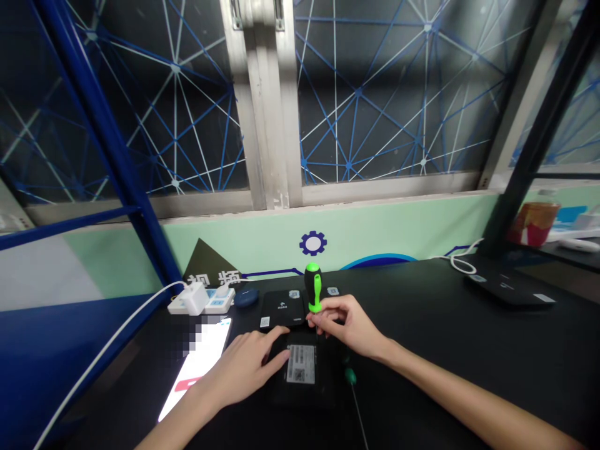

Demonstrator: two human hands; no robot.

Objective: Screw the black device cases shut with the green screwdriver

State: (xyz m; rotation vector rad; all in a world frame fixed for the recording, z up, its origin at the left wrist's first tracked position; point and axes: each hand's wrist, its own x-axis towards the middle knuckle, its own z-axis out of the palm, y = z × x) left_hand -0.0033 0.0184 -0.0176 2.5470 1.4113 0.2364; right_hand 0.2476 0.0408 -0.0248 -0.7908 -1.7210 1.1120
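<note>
A screwdriver with a black and bright green handle stands upright over the far right part of a flat black device. My right hand is closed round its lower end, just below the green collar; its tip is hidden. My left hand lies on the left side of the device, thumb and index finger apart, the thumb touching a white printed label. To the right of the device lies a thin metal rod with a green end.
Behind my hands lies another black box. A lit phone, a power strip with a white plug, and a dark blue rounded object are at left. Another black device and a white cable sit far right.
</note>
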